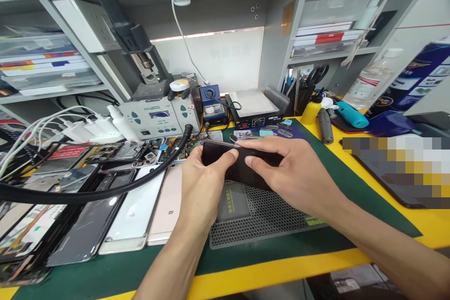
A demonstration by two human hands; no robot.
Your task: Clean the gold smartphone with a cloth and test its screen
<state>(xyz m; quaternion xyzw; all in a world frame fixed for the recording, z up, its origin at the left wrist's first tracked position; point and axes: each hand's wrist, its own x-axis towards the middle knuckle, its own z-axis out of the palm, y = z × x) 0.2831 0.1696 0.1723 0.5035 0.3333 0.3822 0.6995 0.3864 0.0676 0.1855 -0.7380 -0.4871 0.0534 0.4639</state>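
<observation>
Between my two hands is a dark smartphone (236,168), held sideways and tilted, its dark face toward me. My left hand (204,180) grips its left end, the thumb lying on the face. On the other end, my right hand (295,171) is closed, with its thumb on the face and its index finger along the top edge. A small dark oval item (234,138) shows just past the top edge near that fingertip; I cannot tell what it is. Beneath the phone lies a grey perforated mat (267,220). The phone's far side is hidden.
Phones and phone parts, such as a pink back cover (165,211) and a white one (131,211), lie at left under a black hose (105,197). Behind stand a soldering station (158,117) and a black heating plate unit (258,121). A yellow bottle (311,111) stands at right.
</observation>
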